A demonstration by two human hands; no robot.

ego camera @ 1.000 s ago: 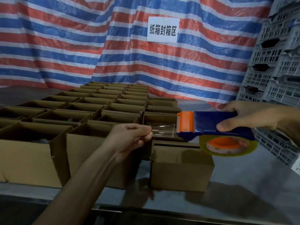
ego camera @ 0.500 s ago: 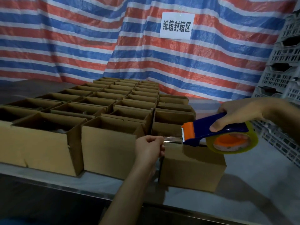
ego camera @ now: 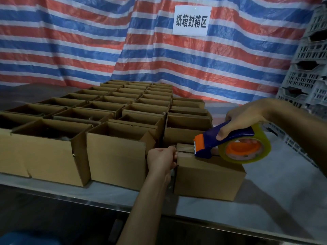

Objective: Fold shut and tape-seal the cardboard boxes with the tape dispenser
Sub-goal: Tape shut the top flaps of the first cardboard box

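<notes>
Right across the back hangs a red, white and blue striped tarpaulin [ego camera: 85,50], floor to ceiling. In front of it runs the long grey metal counter [ego camera: 276,200], bare along its right side. The big block of open brown cardboard boxes [ego camera: 113,112] fills the counter's left and middle, flaps down, row after row from the front edge to the back. At the far right stands a stack of grey perforated plastic crates [ego camera: 307,75], against the counter's right edge. And here is the one in play: a closed brown cardboard box [ego camera: 208,177] at the right end of the front row, near the counter's front edge and just beside an open neighbour. A white paper sign [ego camera: 191,20] with black characters is fixed high on the tarpaulin.

The blue-and-orange tape dispenser [ego camera: 230,140] with its roll of yellowish clear tape [ego camera: 247,150] sits down on that closed box's top, orange toothed nose at the seam. The right hand [ego camera: 247,117] grips the blue handle from above, fingers wrapped over it and thumb pressed on the near side. The left hand [ego camera: 161,157] is at the box's top left edge, fingers curled together, pinching the free end of the strip of clear tape [ego camera: 185,149] that lies from there to the nose.
</notes>
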